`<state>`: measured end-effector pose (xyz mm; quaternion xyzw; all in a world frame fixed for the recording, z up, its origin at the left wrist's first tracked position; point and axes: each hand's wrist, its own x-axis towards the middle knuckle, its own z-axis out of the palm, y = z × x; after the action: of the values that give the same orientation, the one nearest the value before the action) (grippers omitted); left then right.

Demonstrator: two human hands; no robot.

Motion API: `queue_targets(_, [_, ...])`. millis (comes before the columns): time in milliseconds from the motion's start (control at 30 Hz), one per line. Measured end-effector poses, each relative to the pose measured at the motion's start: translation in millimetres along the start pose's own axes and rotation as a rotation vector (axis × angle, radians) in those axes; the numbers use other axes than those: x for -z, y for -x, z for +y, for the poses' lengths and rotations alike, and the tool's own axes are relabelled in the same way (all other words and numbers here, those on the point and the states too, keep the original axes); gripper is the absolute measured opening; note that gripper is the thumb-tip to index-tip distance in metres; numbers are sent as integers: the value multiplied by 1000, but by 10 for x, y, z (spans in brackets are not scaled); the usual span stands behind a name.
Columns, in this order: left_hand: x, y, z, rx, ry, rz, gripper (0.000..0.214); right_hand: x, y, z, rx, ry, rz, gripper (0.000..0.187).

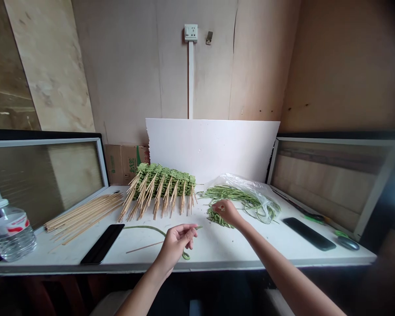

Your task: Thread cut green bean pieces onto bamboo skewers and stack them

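Note:
My left hand (179,241) is closed in a pinch on a long green bean (148,227). One tip of the bean pokes out past the fingertips, and the rest trails behind the hand onto the table. A single thin bamboo skewer (145,247) runs toward that hand; its far end is hidden, so I cannot tell if it is touched. My right hand (227,211) is over a small pile of short bean pieces (219,218), fingers bent together; what they hold is hidden. Behind the pile lie whole long beans (230,193), partly inside a clear plastic bag (256,193).
Skewered bean bundles (166,177) are stacked at the back, sticks forward. Loose skewers (88,210) lie left, near a black phone (102,243) and a water bottle (11,232). Right are another dark phone (309,233) and a mouse (348,242). A white board (210,147) stands behind.

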<state>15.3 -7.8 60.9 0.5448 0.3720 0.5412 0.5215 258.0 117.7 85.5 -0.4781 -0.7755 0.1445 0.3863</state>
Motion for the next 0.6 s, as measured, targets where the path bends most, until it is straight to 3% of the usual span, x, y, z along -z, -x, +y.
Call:
queue_targets(100, [-10, -9, -19, 1, -2, 49, 51, 23, 235, -344, 86, -323, -280, 49])
queue_targets(167, [-27, -7, -35, -13, -8, 62, 51, 15, 433, -578, 153, -449, -365, 43])
queue_targets(267, [-56, 6, -55, -40, -21, 53, 50, -34, 664, -797, 228, -441, -229, 33])
queue_targets(433, [-108, 45, -32, -49, -118, -5, 44, -68, 767, -794, 275, -356, 14, 26])
queue_targets(600, [-162, 98, 17, -104, -150, 0, 42, 14, 849, -843, 273, -285, -38, 19])
